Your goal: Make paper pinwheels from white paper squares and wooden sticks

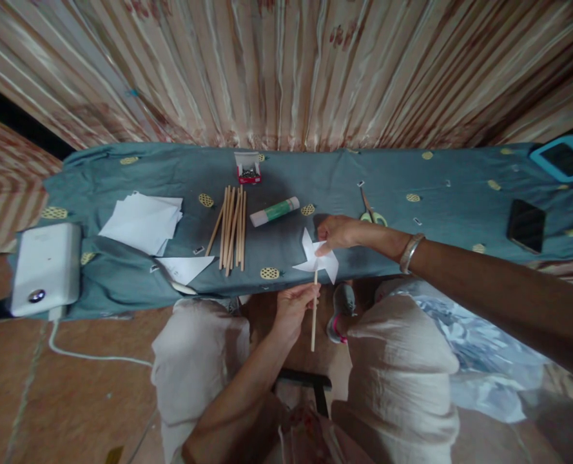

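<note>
My left hand (294,304) is closed round a thin wooden stick (314,322), held upright in front of the table edge. At the stick's top sits a white paper pinwheel (318,258). My right hand (337,233), with a metal bangle on the wrist, pinches the pinwheel's centre from above. Both hands meet just over the near edge of the blue-green cloth-covered table (363,193).
On the cloth lie a bundle of wooden sticks (231,225), a glue stick (274,211), a small box of pins (248,171), scissors (370,212), white paper sheets (144,222), a paper triangle (184,267), a black phone (526,225), a tablet (564,158) and a white device (47,267).
</note>
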`<state>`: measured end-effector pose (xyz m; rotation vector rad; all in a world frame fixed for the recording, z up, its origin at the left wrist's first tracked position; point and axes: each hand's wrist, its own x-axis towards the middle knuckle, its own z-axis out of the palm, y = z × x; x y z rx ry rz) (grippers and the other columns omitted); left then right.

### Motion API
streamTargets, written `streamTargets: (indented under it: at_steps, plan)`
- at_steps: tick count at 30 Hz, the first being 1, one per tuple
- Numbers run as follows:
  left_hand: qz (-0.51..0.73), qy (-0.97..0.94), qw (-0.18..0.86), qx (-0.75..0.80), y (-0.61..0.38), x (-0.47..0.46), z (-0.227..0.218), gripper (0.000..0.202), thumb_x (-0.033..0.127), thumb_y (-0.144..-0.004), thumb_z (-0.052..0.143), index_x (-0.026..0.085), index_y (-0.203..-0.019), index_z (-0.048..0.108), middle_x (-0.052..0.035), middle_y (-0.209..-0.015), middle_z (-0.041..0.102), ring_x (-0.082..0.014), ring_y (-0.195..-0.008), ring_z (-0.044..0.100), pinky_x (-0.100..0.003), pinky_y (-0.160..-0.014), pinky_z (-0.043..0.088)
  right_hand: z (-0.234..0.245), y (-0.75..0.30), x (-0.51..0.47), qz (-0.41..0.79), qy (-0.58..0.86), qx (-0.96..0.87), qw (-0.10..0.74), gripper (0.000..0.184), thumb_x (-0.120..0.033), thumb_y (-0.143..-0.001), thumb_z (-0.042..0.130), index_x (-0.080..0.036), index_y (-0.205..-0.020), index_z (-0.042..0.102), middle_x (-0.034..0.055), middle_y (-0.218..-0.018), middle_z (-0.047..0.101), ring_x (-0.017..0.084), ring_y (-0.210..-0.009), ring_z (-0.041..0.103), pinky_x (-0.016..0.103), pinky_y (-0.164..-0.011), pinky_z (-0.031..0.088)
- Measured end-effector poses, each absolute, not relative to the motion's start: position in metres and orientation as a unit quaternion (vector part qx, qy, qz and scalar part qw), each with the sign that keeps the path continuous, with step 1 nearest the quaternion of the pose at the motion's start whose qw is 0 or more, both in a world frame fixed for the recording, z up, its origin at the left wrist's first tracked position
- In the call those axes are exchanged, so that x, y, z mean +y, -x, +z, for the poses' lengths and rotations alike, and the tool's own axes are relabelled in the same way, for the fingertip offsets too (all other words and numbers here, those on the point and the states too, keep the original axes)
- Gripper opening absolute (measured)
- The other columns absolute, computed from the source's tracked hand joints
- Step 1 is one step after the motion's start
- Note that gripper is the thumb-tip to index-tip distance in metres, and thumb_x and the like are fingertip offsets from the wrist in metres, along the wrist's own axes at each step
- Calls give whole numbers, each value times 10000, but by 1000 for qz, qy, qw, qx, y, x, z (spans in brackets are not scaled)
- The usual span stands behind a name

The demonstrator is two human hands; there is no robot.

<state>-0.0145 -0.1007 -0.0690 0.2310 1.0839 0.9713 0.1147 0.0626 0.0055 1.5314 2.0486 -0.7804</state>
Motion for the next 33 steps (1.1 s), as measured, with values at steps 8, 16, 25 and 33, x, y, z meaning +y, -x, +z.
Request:
streamTargets:
  at_steps: [8,16,25,33]
  plan:
    - [442,-104,741,495,15,-100,-69,325,330,-446,885,128,-672,768,-41,-606,675,-92,-550,529,-237,-568,399,2,-117,62,-297,-560,743,217,262,-387,-649,762,-177,-805,740,27,-734,687,174,-670,603,254,-553,374]
    - [435,-98,756,480,17,-100,-64,360,339,-434,890,142,-712,777,-46,-664,686,-92,-585,555,-229,-600,429,10,-124,60,-340,-555,740,170,306,-426,-627,769,-159,-771,732,13,-706,674,153,-649,574,242,-549,367]
    - [453,-107,771,435,29,-83,-31,393,361,-456,908,129,-745,779,-16,-614,651,-59,-550,523,-190,-563,403,25,-154,48,-552,-558,595,-174,572,-681,-596,708,-156,-823,714,22,-743,676,131,-667,566,250,-618,429]
    - [507,-157,743,407,28,-12,8,408,348,-434,918,135,-752,778,-18,-645,683,-72,-602,554,-189,-613,419,9,-143,36,-506,-565,384,-527,516,-682,-540,771,-214,-738,683,55,-826,729,167,-746,635,297,-739,511]
